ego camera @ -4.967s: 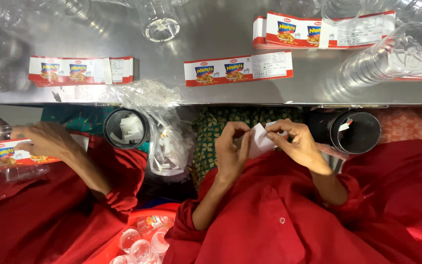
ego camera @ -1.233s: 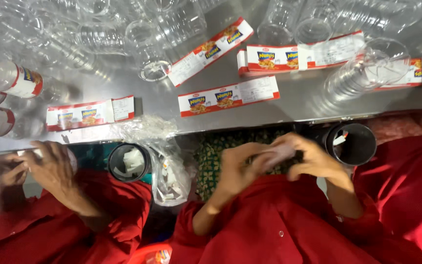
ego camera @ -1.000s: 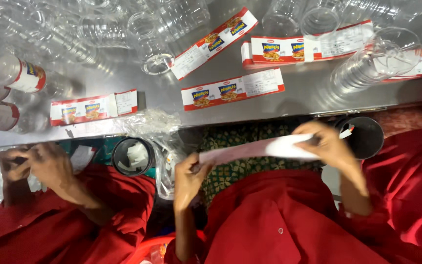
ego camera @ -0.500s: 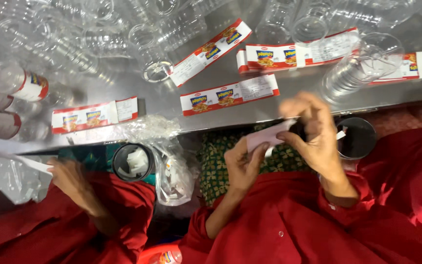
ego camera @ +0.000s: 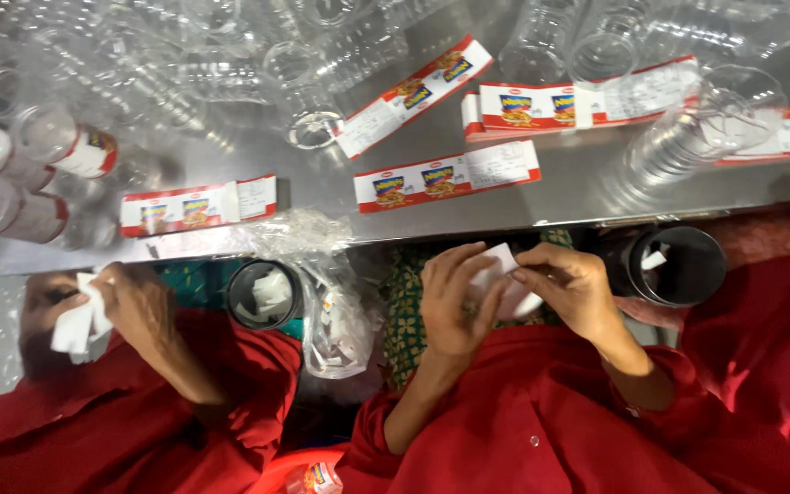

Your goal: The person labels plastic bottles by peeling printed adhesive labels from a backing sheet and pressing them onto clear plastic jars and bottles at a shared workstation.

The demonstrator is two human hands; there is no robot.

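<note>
While both hands pinch one white paper strip:
L hand fingers curled round it, R hand thumb & forefinger nipping its edge.

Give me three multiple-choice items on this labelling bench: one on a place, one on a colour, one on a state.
1. Where is the white paper strip?
A. Flat on the metal table
B. Between the left hand and right hand
C. Inside a clear jar

2. What colour are the person's sleeves?
A. Red
B. Blue
C. White

3. How does the clear plastic bag sit?
A. Folded flat on the table
B. Hanging open off the table edge with scraps inside
C. Tied shut on the floor

Answers:
1 B: the left hand and right hand pinch it below the metal table.
2 A: both sleeves are red.
3 B: it droops from the edge, white scraps showing inside.
</note>
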